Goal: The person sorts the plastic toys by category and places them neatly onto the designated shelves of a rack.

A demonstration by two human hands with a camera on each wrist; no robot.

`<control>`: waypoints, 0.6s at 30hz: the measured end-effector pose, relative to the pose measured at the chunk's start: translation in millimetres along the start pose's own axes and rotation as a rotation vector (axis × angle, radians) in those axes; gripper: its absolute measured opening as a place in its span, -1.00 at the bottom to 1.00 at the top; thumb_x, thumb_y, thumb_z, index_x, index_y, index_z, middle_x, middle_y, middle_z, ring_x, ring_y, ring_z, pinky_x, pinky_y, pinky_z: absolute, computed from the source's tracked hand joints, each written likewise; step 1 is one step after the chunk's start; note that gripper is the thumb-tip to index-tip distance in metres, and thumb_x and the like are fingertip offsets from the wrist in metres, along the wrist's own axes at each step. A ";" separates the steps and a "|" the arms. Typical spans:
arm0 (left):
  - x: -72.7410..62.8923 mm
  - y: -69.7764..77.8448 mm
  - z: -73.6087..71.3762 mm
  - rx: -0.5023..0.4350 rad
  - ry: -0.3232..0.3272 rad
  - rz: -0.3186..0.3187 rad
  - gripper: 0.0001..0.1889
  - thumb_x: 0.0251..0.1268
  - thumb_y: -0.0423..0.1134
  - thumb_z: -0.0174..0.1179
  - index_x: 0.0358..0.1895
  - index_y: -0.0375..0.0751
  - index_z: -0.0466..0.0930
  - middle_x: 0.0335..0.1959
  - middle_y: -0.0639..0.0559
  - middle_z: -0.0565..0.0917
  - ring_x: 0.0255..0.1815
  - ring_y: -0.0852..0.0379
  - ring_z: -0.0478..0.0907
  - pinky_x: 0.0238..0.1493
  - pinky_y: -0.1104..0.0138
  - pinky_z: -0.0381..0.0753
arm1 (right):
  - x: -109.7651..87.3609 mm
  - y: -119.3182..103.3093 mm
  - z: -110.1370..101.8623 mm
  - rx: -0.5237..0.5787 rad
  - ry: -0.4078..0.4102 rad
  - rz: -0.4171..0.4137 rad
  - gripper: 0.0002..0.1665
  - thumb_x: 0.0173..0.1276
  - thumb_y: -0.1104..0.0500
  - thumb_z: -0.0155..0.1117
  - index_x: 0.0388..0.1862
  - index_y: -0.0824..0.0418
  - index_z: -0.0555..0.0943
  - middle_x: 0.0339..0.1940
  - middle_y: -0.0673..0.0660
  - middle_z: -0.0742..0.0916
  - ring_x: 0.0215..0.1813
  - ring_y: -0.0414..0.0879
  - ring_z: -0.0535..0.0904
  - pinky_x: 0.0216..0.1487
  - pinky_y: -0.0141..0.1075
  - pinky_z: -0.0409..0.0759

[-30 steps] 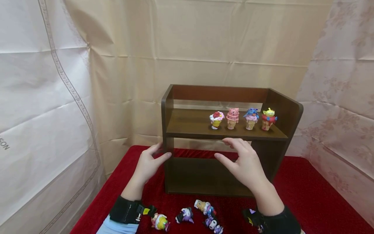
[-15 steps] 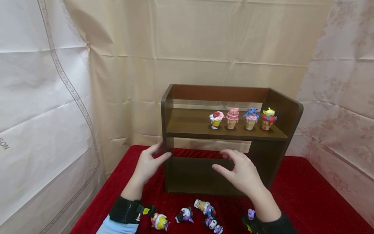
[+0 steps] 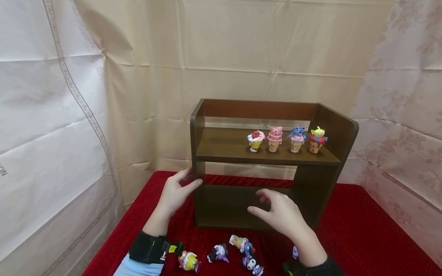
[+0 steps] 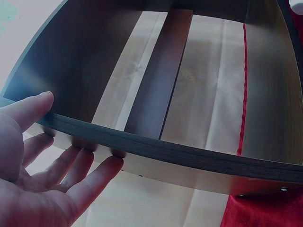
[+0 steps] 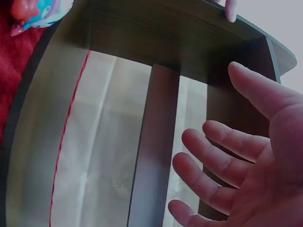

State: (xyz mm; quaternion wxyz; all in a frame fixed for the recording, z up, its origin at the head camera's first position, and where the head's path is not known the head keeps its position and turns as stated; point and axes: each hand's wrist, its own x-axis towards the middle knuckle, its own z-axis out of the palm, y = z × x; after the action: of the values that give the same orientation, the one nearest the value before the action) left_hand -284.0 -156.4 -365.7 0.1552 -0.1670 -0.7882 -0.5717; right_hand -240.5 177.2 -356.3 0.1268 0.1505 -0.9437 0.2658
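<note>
My left hand [image 3: 174, 193] holds the left side panel of a dark brown two-tier shelf [image 3: 267, 159]. In the left wrist view its fingertips [image 4: 111, 163] are against the panel's outer face and the thumb lies over the front edge. My right hand [image 3: 281, 211], fingers spread and holding nothing, hovers in front of the shelf's lower compartment. On the upper board stand several small ice-cream-cone figurines: a white-and-red one [image 3: 256, 141], a pink one [image 3: 274, 139], a blue-and-lilac one [image 3: 296, 139] and a green-headed one [image 3: 317, 140].
On the red cloth [image 3: 373, 230] before the shelf lie a yellow figurine [image 3: 189, 262], a black-and-purple figurine [image 3: 218, 253], a cone figurine [image 3: 241, 243] and a purple-and-white figurine [image 3: 253, 265]. A purple piece [image 3: 295, 252] shows beside my right wrist. Beige fabric [image 3: 241, 50] hangs behind.
My right hand has moved down and slightly left, from just below the upper board to the front of the lower compartment. The left hand has stayed on the side panel.
</note>
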 end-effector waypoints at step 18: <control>1.1 -0.8 0.1 0.012 -0.003 0.010 -0.36 0.36 -0.12 0.37 0.48 -0.09 0.44 0.37 -0.05 0.54 0.28 -0.11 0.53 0.12 0.02 0.65 | -2.9 8.3 25.4 -0.016 -0.185 0.056 -0.38 0.14 -0.33 0.52 0.01 0.04 0.71 -0.23 -0.05 0.77 -0.21 -0.14 0.69 -0.27 -0.09 0.64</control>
State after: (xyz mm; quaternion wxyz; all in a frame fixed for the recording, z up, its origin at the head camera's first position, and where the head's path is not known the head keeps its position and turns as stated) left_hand -285.4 -156.5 -365.9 0.1579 -0.1709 -0.7911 -0.5657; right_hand -244.8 170.8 -382.1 0.0326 0.1470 -0.9573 0.2468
